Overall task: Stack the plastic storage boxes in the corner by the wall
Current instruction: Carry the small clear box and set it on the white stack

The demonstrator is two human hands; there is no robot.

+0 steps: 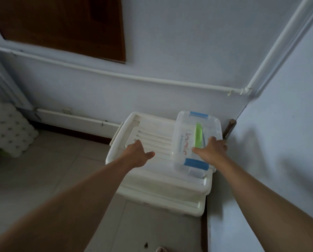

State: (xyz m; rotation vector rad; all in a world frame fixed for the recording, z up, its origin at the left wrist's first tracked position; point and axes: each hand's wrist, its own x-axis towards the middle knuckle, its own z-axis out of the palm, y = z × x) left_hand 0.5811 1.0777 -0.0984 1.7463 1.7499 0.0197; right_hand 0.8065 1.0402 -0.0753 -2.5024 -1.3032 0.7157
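Observation:
Two large white plastic storage boxes stand stacked in the corner; the upper one (152, 175) shows a ribbed white lid, and the lower one (170, 204) pokes out beneath it. On that lid, at its right side, sits a small clear box (184, 140) with blue latches and a green item inside. My right hand (212, 150) rests flat on the small box's right side, fingers spread. My left hand (138, 153) hovers over or touches the big lid left of the small box, fingers apart and holding nothing.
Walls meet right behind the stack, with white pipes (115, 75) running along them. A brown wooden panel (61, 24) hangs on the back wall. A pack of white rolls (8, 130) lies on the tiled floor (52, 170) at the left.

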